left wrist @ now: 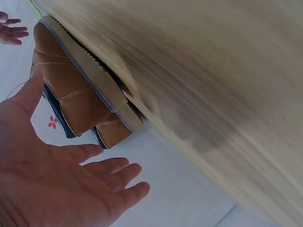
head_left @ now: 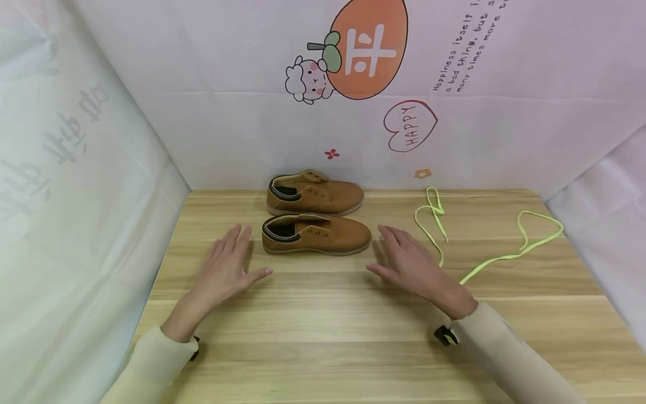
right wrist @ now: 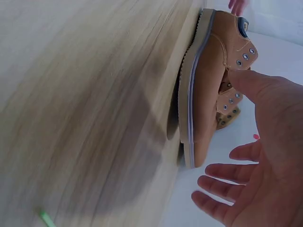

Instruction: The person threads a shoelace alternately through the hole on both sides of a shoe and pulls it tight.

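Two brown unlaced shoes stand side by side on the wooden table, toes to the right in the head view: a near shoe (head_left: 348, 235) and a far shoe (head_left: 345, 196). My left hand (head_left: 224, 269) hovers left of the near shoe's heel, fingers spread, holding nothing. Off the near shoe's toe, my right hand (head_left: 411, 266) is likewise spread and bare. Both wrist views show a gap between each palm and the near shoe (left wrist: 78, 111). Eyelets (right wrist: 245, 56) on the near shoe have no lace through them.
A yellow-green shoelace (head_left: 433, 209) lies crumpled right of the shoes. Another yellow-green lace (head_left: 504, 257) stretches farther right, its near end close to my right wrist. White printed cloth (head_left: 242, 134) rises behind the wooden table (head_left: 313, 320) and at both sides.
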A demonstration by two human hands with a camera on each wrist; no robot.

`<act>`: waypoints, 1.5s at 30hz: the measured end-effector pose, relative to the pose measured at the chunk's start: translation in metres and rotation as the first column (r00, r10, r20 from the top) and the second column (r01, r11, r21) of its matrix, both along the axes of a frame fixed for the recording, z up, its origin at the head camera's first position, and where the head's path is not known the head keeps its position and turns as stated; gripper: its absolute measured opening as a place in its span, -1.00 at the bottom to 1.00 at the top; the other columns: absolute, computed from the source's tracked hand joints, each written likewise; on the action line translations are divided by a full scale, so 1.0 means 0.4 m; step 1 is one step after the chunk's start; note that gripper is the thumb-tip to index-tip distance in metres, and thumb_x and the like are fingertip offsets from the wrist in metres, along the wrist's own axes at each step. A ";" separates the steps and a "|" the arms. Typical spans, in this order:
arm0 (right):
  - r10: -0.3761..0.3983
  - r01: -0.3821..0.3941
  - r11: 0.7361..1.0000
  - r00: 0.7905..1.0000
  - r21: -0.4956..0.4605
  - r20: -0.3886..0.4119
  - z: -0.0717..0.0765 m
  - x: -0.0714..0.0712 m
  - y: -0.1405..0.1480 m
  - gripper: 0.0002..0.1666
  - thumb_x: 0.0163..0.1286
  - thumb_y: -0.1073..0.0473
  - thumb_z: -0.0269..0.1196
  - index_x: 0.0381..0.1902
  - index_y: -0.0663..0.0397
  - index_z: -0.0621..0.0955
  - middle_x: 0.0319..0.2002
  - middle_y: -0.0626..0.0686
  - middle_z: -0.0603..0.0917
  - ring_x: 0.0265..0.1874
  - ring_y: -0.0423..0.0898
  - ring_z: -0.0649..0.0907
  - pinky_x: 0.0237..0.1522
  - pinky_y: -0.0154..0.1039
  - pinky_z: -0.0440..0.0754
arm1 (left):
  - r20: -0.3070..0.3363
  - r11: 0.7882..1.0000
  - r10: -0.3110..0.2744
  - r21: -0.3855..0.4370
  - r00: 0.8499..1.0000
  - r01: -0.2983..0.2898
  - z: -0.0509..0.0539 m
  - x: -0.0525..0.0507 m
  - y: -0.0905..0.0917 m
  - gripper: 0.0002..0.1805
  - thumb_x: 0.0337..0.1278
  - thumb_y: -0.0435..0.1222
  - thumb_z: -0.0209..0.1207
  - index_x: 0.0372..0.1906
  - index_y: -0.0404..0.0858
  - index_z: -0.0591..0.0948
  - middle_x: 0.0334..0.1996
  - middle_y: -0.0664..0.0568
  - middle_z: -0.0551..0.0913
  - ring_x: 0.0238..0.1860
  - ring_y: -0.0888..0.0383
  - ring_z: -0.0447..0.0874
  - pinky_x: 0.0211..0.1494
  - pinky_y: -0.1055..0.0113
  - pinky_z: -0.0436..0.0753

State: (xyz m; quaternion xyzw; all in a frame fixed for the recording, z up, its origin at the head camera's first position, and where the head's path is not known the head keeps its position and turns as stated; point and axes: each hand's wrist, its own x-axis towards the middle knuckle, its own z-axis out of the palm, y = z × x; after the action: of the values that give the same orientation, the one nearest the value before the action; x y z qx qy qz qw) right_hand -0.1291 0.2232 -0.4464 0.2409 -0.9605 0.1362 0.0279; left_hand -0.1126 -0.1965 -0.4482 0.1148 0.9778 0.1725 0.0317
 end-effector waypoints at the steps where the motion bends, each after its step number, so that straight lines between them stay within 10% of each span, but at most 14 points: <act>1: -0.002 0.002 1.000 1.000 -0.012 0.013 -0.003 -0.005 -0.003 0.17 0.42 -0.39 0.34 0.60 0.34 0.24 0.45 0.43 0.44 0.40 0.38 0.49 0.32 0.29 0.53 | 0.008 1.000 -0.002 0.017 1.000 0.002 0.000 -0.003 0.001 0.24 0.21 0.29 0.36 0.68 -0.37 0.07 0.65 -0.43 0.02 0.62 -0.43 0.04 0.60 -0.36 0.08; 25: 0.002 0.027 0.984 0.986 -0.176 0.166 -0.057 -0.107 -0.071 0.17 0.21 -0.06 0.62 0.51 0.47 0.31 0.36 0.49 0.51 0.35 0.40 0.54 0.35 0.26 0.52 | 0.307 0.880 -0.067 0.467 0.949 -0.089 -0.032 -0.104 0.017 0.08 0.26 -0.10 0.47 0.66 -0.40 0.11 0.60 -0.34 0.24 0.62 -0.31 0.15 0.64 -0.20 0.13; 35: -0.035 0.072 0.978 0.981 -0.196 0.189 -0.065 -0.128 -0.097 0.15 0.20 -0.07 0.63 0.49 0.47 0.35 0.35 0.46 0.53 0.35 0.36 0.55 0.39 0.21 0.50 | 0.313 0.856 -0.080 0.508 0.946 -0.096 -0.056 -0.145 0.031 -0.04 0.27 -0.20 0.48 0.62 -0.33 0.22 0.57 -0.29 0.34 0.62 -0.25 0.17 0.64 -0.13 0.18; 45: -0.038 0.074 0.977 0.983 -0.198 0.181 -0.063 -0.134 -0.103 0.06 0.26 -0.04 0.60 0.46 0.49 0.39 0.35 0.46 0.54 0.37 0.36 0.54 0.42 0.20 0.47 | 0.262 0.887 -0.084 0.459 0.961 -0.048 -0.039 -0.161 0.042 -0.22 0.24 -0.21 0.50 0.46 -0.37 0.43 0.33 -0.27 0.60 0.42 -0.22 0.50 0.48 -0.13 0.45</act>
State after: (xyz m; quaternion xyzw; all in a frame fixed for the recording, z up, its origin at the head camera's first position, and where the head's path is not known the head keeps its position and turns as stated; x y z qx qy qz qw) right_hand -0.1828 0.1818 -0.4716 0.1967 -0.9466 0.2539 -0.0285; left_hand -0.1771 -0.1796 -0.4639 0.1031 0.8935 0.4137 0.1406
